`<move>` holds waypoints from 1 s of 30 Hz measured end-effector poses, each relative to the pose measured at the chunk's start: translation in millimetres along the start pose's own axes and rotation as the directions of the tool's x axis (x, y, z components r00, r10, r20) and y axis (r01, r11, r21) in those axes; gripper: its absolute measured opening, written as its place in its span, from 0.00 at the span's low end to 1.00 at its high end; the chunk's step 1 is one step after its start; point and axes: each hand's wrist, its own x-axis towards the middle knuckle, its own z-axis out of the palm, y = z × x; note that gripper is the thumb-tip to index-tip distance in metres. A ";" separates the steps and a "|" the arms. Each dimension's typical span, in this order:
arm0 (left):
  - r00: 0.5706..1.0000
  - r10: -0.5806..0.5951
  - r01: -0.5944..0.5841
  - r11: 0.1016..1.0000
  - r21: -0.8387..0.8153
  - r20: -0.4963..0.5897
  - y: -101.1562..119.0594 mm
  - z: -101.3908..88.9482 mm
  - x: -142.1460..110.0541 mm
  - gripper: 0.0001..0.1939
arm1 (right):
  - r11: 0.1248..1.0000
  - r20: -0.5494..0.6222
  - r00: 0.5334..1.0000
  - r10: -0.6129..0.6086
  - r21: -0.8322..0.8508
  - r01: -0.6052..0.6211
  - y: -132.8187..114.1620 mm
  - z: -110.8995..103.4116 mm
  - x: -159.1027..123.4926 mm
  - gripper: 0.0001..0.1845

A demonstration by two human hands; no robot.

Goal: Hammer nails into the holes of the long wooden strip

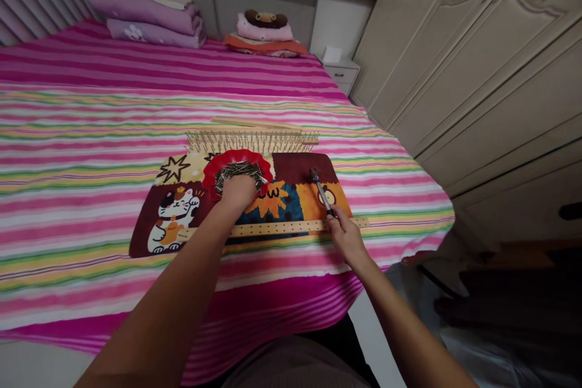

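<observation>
My left hand reaches into a red scalloped bowl filled with metal nails. Its fingertips are hidden among the nails, so what they hold does not show. Wrapped round the dark handle of a hammer, my right hand rests near the right end of a wooden strip with rows of small holes. The hammer's head points away from me, over the mat. Bowl and strip lie on a patterned mat with a cartoon cat.
Behind the mat lie wooden strips studded with upright nails, with another strip beyond. Everything is on a bed with a striped sheet. Folded bedding and a pillow pile sit at the headboard. Wardrobe doors stand right.
</observation>
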 end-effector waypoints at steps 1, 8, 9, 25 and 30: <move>1.000 0.000 0.000 1.000 -0.007 0.019 1.8 -0.9 2.5 0.06 | 1.000 0.001 1.000 -0.001 -0.003 0.001 0.2 0.1 0.1 0.27; 0.995 -0.006 -0.016 0.976 -0.218 -0.101 -8.2 -12.3 -0.9 0.05 | 1.000 -0.009 1.000 -0.004 -0.029 0.004 -0.7 0.7 0.2 0.27; 0.985 -0.036 -0.027 0.935 -0.354 -0.168 -13.7 -14.3 -4.7 0.06 | 1.000 -0.006 1.000 -0.002 -0.031 0.002 -0.9 0.6 0.2 0.28; 0.854 -0.501 -0.098 0.112 -0.989 -0.142 -56.2 1.1 -148.2 0.13 | 0.996 -0.002 1.000 -0.012 -0.090 0.012 -2.2 -2.0 -1.6 0.28; 0.724 -0.670 -0.028 0.212 -0.977 -0.166 -50.2 45.6 -166.0 0.14 | 0.994 0.019 1.000 -0.024 -0.108 0.026 -3.8 -2.9 -2.0 0.29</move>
